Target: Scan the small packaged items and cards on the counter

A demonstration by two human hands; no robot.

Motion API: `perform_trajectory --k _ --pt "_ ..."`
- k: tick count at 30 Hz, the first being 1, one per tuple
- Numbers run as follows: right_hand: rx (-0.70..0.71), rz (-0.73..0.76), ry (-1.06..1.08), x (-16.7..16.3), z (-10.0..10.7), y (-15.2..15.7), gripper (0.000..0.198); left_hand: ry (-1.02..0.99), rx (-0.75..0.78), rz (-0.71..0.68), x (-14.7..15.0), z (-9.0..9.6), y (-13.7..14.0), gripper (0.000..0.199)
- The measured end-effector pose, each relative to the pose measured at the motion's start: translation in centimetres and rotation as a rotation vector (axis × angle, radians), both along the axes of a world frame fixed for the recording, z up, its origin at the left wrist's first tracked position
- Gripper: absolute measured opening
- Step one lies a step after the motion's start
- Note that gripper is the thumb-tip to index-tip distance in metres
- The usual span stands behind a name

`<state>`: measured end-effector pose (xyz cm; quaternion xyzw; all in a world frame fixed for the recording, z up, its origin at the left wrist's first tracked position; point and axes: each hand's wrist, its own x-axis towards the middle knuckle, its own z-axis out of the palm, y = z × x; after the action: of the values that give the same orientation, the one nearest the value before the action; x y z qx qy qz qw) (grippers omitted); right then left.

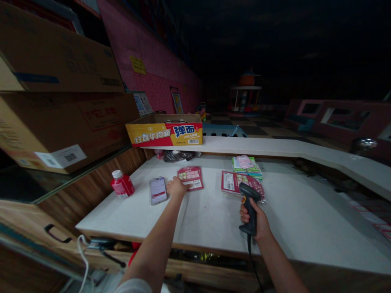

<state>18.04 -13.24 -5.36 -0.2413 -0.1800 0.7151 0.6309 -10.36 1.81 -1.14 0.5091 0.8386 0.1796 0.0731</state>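
Note:
My right hand (255, 217) is wrapped round the grip of a black corded barcode scanner (251, 209), its head tilted over a stack of red flat packets (230, 182). My left hand (177, 188) is closed at the left edge of a single red packet (192, 176), the thumb lying across its lower part. White label areas with a barcode show on that packet; part of its left side is hidden by my hand. Just left of my left hand lies a phone (158, 191) with its screen lit.
A red bottle with a white cap (122, 185) stands at the left. Behind the red stack sits a pile of green and pink packets (247, 164). A noodle carton (165, 132) rests on the raised white ledge (259, 145). Large cardboard boxes (61, 126) are stacked at far left.

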Motion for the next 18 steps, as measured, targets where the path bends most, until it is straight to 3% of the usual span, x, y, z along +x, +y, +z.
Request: perform_trajectory --k 4,8,12,15,18 --pt "-0.003 -0.011 0.008 0.0 0.0 0.0 0.034 -0.102 -0.078 0.000 -0.9 0.2 0.6 0.074" --pt "-0.007 -0.011 0.009 0.0 -0.1 0.0 0.034 -0.031 -0.017 0.001 -0.7 0.3 0.5 0.062" --pt "-0.013 -0.019 0.009 0.0 -0.2 0.0 0.034 -0.009 0.024 0.048 0.6 0.0 -0.2 0.092" --pt "-0.011 -0.022 0.005 -0.1 -0.2 0.0 0.032 0.029 0.043 -0.028 1.5 -0.3 -0.7 0.117" --pt "-0.016 -0.022 -0.002 0.0 -0.1 0.0 0.033 0.067 0.019 -0.078 1.9 -0.5 -1.0 0.125"
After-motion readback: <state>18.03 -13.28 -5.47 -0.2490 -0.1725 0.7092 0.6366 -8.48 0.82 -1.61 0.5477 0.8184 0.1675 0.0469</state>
